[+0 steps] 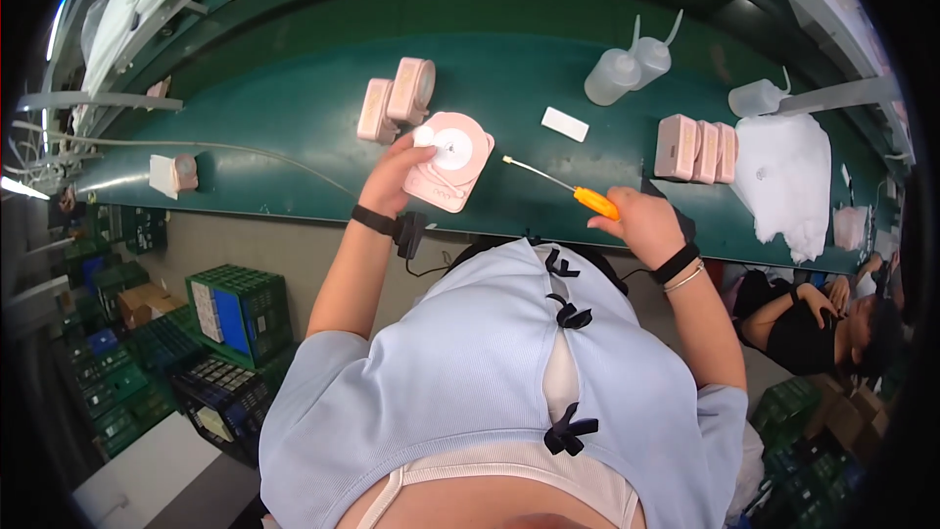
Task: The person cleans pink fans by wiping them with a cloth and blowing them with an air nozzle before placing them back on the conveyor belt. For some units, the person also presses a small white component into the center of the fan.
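White-faced pink device (453,159), one: just above centre of frame, gripped at its left edge by the left hand (394,176). Orange-handled tool (594,202), one: right of centre, gripped in the right hand (643,220), pointing toward the device, apart from it. Green surface (284,103), upper frame: white block (565,124), upper centre; pink units (676,149), three, right; white cloth (783,176) beside them.

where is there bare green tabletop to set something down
A wide patch: left of the two pink box-shaped devices, beyond the grey cable. Another: between those devices and the two translucent plastic squeeze bottles. Crowded: around the left hand and the right end, where three pink devices stand beside a white cloth.
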